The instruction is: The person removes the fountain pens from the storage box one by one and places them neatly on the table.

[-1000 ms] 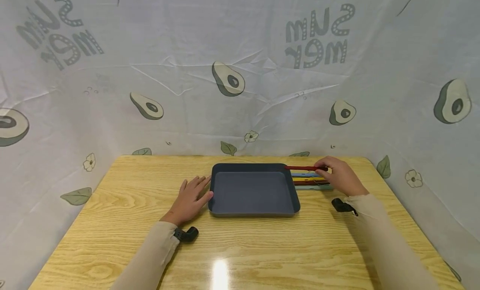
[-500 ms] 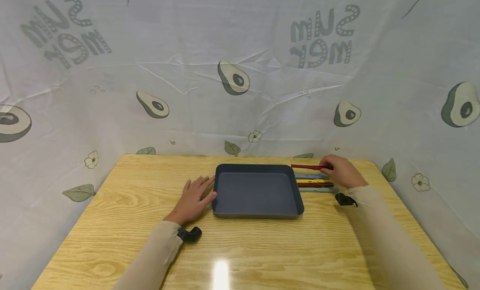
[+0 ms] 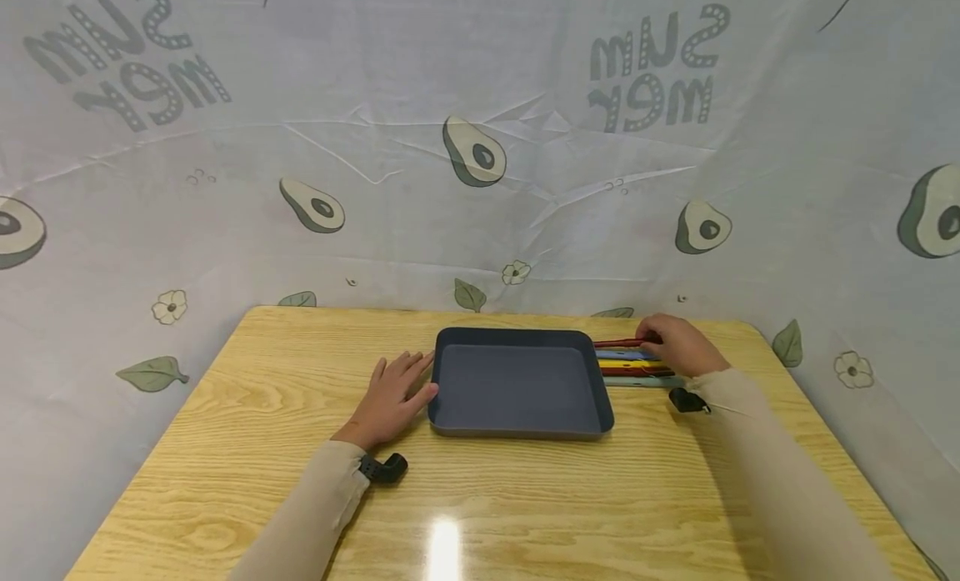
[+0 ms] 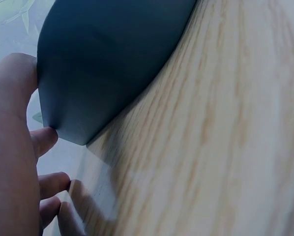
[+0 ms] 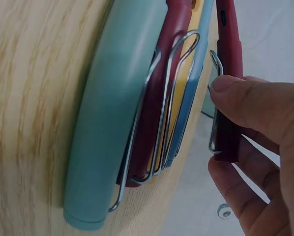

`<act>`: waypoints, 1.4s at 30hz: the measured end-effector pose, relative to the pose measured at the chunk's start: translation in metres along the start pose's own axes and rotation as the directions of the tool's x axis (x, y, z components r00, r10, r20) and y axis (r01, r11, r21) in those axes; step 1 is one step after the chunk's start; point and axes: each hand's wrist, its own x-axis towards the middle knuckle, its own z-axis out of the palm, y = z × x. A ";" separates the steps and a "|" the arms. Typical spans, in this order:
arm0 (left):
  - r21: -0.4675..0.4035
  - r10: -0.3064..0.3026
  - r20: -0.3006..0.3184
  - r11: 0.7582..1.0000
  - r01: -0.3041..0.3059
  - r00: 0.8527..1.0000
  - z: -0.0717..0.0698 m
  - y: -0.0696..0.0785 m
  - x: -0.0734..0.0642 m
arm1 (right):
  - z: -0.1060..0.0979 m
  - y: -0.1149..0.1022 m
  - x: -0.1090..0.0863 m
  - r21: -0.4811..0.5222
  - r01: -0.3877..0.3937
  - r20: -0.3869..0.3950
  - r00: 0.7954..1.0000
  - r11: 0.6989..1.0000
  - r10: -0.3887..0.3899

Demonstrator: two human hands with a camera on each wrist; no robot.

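In the head view a dark grey rectangular tray (image 3: 517,389) lies on the table. My left hand (image 3: 390,406) rests at its left side, fingers spread and thumb against the wall. In the left wrist view fingertips (image 4: 46,137) meet the tray's dark side. Beyond the tray's right edge, my right hand (image 3: 682,348) pinches a red pen with a wire clip (image 5: 229,54) between thumb and fingers. This pen is just behind a row of similar clipped pens: blue (image 3: 621,355), yellow (image 3: 619,363), dark red (image 3: 630,371) and pale teal (image 5: 107,118), side by side.
The wooden table (image 3: 510,506) reaches back to a hanging white cloth (image 3: 390,256) printed with avocados and leaves. Black wrist cameras sit on both wrists, the left one (image 3: 386,468) close over the wood. The pen row reaches up to the tray's right side.
The red pen in my right hand has shifted right, off the tray's rim, and then come down closer to the blue pen. My left hand stays at the tray; the head view shifts slightly.
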 end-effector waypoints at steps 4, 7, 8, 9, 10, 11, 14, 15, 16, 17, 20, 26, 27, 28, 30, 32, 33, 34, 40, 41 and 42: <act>-0.003 -0.007 0.004 1.000 0.007 1.000 0.001 0.000 0.000 | 0.003 0.000 0.002 0.008 0.003 0.028 1.000 1.000 -0.003; -0.001 -0.006 0.003 1.000 0.006 1.000 0.001 -0.001 0.000 | 0.003 0.000 0.002 0.015 0.003 0.040 0.999 1.000 -0.003; 0.001 -0.009 0.003 1.000 0.009 1.000 0.001 -0.001 0.000 | 0.003 0.000 0.002 0.018 0.003 0.044 0.999 1.000 -0.003; 0.001 -0.009 0.003 1.000 0.009 1.000 0.001 -0.001 0.001 | 0.003 0.000 0.003 0.020 0.001 0.047 0.999 1.000 -0.002; 0.000 -0.010 0.003 1.000 0.010 1.000 0.001 0.000 0.001 | 0.003 0.000 0.003 0.021 0.005 0.050 0.999 1.000 -0.006; -0.002 -0.008 0.002 1.000 0.008 1.000 0.001 0.000 0.001 | 0.003 -0.001 0.004 0.021 0.010 0.054 0.998 1.000 -0.011; -0.013 -0.008 0.003 1.000 0.008 1.000 0.001 0.002 0.001 | 0.002 -0.002 0.004 0.019 0.017 0.062 0.998 1.000 -0.018; -0.015 -0.007 0.003 1.000 0.007 1.000 0.001 0.002 0.002 | 0.002 -0.002 0.003 0.016 0.021 0.062 0.998 1.000 -0.022; -0.017 -0.005 0.003 1.000 0.005 1.000 0.001 0.003 0.002 | 0.001 -0.003 0.003 0.011 0.020 0.059 0.998 1.000 -0.020; -0.016 -0.004 0.004 1.000 0.004 1.000 0.001 0.003 0.002 | 0.001 -0.004 0.002 0.006 0.015 0.054 0.998 1.000 -0.015; -0.008 -0.004 0.003 1.000 0.004 1.000 0.001 0.003 0.001 | -0.001 -0.007 -0.001 0.002 -0.004 0.027 1.000 1.000 0.004; -0.008 -0.008 0.009 1.000 0.008 1.000 0.001 0.001 0.000 | -0.002 -0.018 -0.012 0.044 -0.040 -0.062 0.997 0.998 0.043; -0.009 -0.007 0.010 1.000 0.007 1.000 0.000 0.001 0.000 | -0.002 -0.020 -0.014 0.056 -0.043 -0.080 0.996 0.998 0.047; -0.010 -0.005 0.010 1.000 0.005 1.000 0.000 0.001 -0.001 | -0.002 -0.023 -0.017 0.066 -0.043 -0.099 0.994 0.997 0.050; -0.013 -0.004 0.010 1.000 0.004 1.000 0.000 0.001 -0.002 | -0.001 -0.029 -0.023 0.096 -0.040 -0.134 0.990 0.995 0.053; -0.014 -0.003 0.008 1.000 0.003 1.000 0.001 0.000 -0.002 | 0.001 -0.036 -0.029 0.124 -0.043 -0.172 0.983 0.991 0.064; -0.015 -0.002 0.007 1.000 0.002 1.000 0.001 -0.001 -0.002 | 0.003 -0.039 -0.031 0.138 -0.040 -0.192 0.979 0.990 0.066; -0.011 0.001 0.003 1.000 -0.001 1.000 0.001 -0.002 -0.002 | 0.004 -0.043 -0.034 0.150 -0.037 -0.209 0.975 0.988 0.068; 0.013 0.009 0.000 1.000 -0.009 1.000 0.001 -0.003 0.001 | 0.013 -0.061 -0.045 0.212 -0.005 -0.293 0.954 0.977 0.068; 0.011 0.009 0.000 1.000 -0.009 1.000 0.001 -0.002 0.002 | 0.013 -0.063 -0.047 0.215 -0.005 -0.303 0.950 0.977 0.071; 0.011 0.012 -0.001 1.000 -0.012 1.000 0.000 -0.002 0.002 | 0.014 -0.065 -0.048 0.217 -0.011 -0.311 0.947 0.976 0.079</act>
